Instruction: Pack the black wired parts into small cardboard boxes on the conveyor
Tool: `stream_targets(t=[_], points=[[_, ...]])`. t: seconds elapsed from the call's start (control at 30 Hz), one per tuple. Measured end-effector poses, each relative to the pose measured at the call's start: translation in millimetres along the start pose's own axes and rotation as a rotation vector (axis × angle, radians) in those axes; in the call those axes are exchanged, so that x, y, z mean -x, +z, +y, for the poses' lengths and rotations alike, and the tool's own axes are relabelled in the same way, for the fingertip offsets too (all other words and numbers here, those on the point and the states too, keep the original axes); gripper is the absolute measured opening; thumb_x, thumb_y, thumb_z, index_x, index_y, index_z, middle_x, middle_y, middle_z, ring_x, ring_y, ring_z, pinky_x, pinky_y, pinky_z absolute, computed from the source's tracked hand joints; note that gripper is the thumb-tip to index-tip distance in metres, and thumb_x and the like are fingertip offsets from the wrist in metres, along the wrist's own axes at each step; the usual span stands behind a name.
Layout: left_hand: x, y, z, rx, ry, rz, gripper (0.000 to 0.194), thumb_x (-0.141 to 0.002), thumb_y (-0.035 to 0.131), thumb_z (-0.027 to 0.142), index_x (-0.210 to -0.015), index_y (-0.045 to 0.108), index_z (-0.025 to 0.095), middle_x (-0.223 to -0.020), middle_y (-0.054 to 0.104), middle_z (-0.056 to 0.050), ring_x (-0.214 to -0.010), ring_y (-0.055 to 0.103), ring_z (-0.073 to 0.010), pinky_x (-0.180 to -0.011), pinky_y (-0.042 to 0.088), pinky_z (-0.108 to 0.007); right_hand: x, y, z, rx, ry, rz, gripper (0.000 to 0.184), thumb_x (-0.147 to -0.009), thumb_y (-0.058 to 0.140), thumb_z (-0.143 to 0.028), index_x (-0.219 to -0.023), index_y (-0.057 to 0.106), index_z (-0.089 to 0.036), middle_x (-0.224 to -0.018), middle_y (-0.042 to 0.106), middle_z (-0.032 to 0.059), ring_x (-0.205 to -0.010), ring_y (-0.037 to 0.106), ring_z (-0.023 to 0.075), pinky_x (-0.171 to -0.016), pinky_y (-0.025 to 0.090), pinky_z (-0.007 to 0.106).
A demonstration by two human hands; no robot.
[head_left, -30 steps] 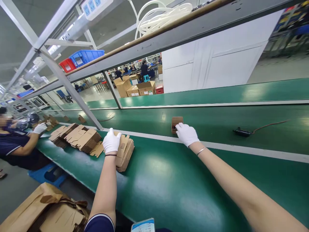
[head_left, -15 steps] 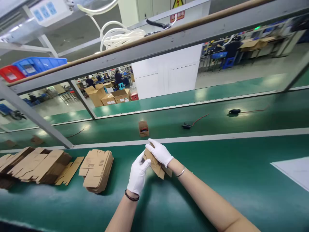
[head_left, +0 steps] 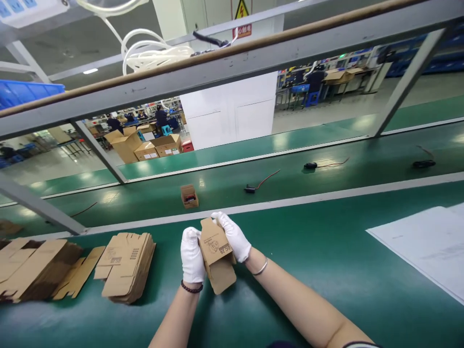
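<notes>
Between my two white-gloved hands is a small brown cardboard box [head_left: 214, 241], opened out into shape, with printing on its upper face and a flap hanging toward me. My left hand [head_left: 192, 254] grips its left side, fingers curled round the edge. Along the far right side my right hand [head_left: 234, 236] is closed on it, some fingertips hidden behind the cardboard. To the left lies a stack of flat box blanks [head_left: 125, 263]. Farther left are a bigger pile of blanks [head_left: 36, 266] and a few loose flat blanks [head_left: 79, 271].
Beyond the pale divider strip [head_left: 253, 208], a green belt carries an open small box [head_left: 189, 196] with something dark inside and several black parts with wires [head_left: 250, 189]. White paper sheets [head_left: 420, 246] lie at right. A metal shelf rail [head_left: 217, 63] crosses above, with coiled white tubing [head_left: 155, 53].
The cardboard, flatter and angled before, is now opened into a box shape with its printed face up. My hands have moved to its opposite sides. The view has swung right.
</notes>
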State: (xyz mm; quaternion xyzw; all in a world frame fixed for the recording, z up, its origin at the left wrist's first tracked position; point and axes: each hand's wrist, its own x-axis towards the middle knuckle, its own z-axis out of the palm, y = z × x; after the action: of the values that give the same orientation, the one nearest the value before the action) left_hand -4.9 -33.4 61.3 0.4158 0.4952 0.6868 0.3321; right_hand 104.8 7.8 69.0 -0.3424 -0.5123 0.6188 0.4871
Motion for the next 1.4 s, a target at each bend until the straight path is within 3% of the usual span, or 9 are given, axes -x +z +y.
stream_targets(t=[0.13,0.2,0.47,0.57,0.7,1.07,1.23,1.33,1.4], points=[[-20,-5.7,11,-0.027,0.054,0.124,0.037,-0.084,0.042,0.058,-0.079,0.047,0.021,-0.074,0.053,0.001,-0.066,0.056,-0.0127,-0.067,0.05,-0.027,12,5,-12,0.089,-0.098,-0.246,0.042,-0.094,0.032,-0.049,-0.126,0.039,-0.024,-0.128,0.052,0.0083,-0.115,0.052,0.0184,-0.096,0.043,0.036],[-26,-6.5,14,-0.019,0.063,0.128,0.035,-0.08,0.051,0.056,-0.083,0.048,0.02,-0.079,0.057,0.0,-0.071,0.058,-0.0134,-0.071,0.051,-0.028,14,7,-15,0.116,-0.117,-0.267,0.04,-0.093,0.037,-0.045,-0.126,0.037,-0.023,-0.13,0.051,0.0092,-0.116,0.051,0.0187,-0.098,0.042,0.036],[-3,10.6,13,-0.123,0.012,-0.088,0.045,-0.089,0.034,0.055,-0.104,0.054,0.018,-0.104,0.065,-0.009,-0.093,0.063,-0.0196,-0.084,0.051,-0.033,14,9,-6,0.462,-0.254,0.126,0.027,-0.087,0.046,-0.041,-0.106,0.049,-0.021,-0.115,0.057,0.0102,-0.105,0.056,0.0221,-0.095,0.044,0.038],[2,16.1,13,-0.269,0.059,-0.031,0.033,-0.086,0.046,0.048,-0.092,0.057,0.018,-0.101,0.065,-0.008,-0.091,0.062,-0.0199,-0.086,0.05,-0.034,17,7,-4,0.456,-0.295,0.153,0.022,-0.09,0.039,-0.037,-0.095,0.052,-0.02,-0.109,0.06,0.0114,-0.101,0.057,0.0222,-0.092,0.045,0.037],[1,19.9,16,-0.397,0.211,0.063,0.023,-0.086,0.047,0.037,-0.095,0.058,0.019,-0.118,0.06,-0.01,-0.109,0.057,-0.0214,-0.096,0.044,-0.036,17,5,-5,0.467,-0.33,0.237,0.026,-0.09,0.039,-0.036,-0.105,0.053,-0.02,-0.11,0.06,0.0116,-0.102,0.056,0.0225,-0.094,0.044,0.038],[8,13.6,11,-0.502,0.384,-0.028,0.039,-0.092,0.03,0.04,-0.081,0.061,0.018,-0.116,0.061,-0.012,-0.108,0.058,-0.0215,-0.097,0.045,-0.039,18,0,-5,0.555,-0.409,0.188,0.033,-0.089,0.037,-0.041,-0.071,0.056,-0.022,-0.104,0.061,0.0096,-0.096,0.059,0.022,-0.089,0.047,0.037],[3,2.6,8,-0.46,0.533,-0.066,0.046,-0.083,0.049,0.055,-0.113,0.051,0.019,-0.137,0.042,-0.016,-0.116,0.053,-0.0249,-0.095,0.047,-0.039,16,-2,-1,0.394,-0.522,0.188,0.042,-0.087,0.04,-0.05,-0.114,0.049,-0.019,-0.128,0.049,0.0147,-0.116,0.049,0.0249,-0.098,0.042,0.042],[0,-4.1,3,-0.483,0.661,0.127,0.065,-0.081,0.054,0.054,-0.134,0.034,0.022,-0.144,0.03,-0.018,-0.125,0.044,-0.0272,-0.101,0.042,-0.042,14,5,-2,0.119,-0.33,0.214,0.048,-0.087,0.042,-0.054,-0.123,0.042,-0.021,-0.13,0.047,0.0134,-0.118,0.048,0.0249,-0.088,0.048,0.04],[1,-5.7,0,-0.493,0.695,0.252,0.068,-0.083,0.051,0.055,-0.138,0.029,0.022,-0.144,0.029,-0.018,-0.127,0.042,-0.028,-0.102,0.04,-0.043,15,13,-4,-0.126,-0.075,0.051,0.047,-0.088,0.038,-0.057,-0.118,0.047,-0.022,-0.121,0.054,0.0108,-0.11,0.054,0.0235,-0.074,0.053,0.034]])
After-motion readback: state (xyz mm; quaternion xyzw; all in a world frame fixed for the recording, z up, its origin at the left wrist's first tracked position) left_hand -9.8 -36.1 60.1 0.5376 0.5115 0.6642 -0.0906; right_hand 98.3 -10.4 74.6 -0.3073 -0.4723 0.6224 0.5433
